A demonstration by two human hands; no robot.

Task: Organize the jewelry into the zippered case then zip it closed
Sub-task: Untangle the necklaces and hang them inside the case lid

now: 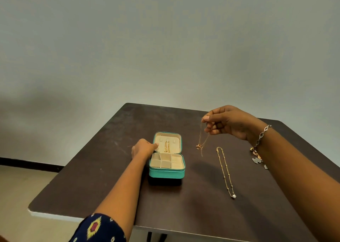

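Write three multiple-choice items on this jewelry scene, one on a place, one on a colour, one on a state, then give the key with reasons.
1. Where is the pearl-tipped chain?
A. inside a compartment
B. flat on the table, right of the case
C. round a wrist

2. What colour is the case outside?
A. red
B. teal
C. black

3. What is the right hand doing?
A. lying flat
B. pulling a zipper
C. pinching a thin gold necklace that hangs from it

Key:
1 B, it lies stretched out on the dark tabletop beside the case.
2 B, the shell is teal and the lining is cream.
3 C, the fingertips grip the chain and its pendant dangles below.
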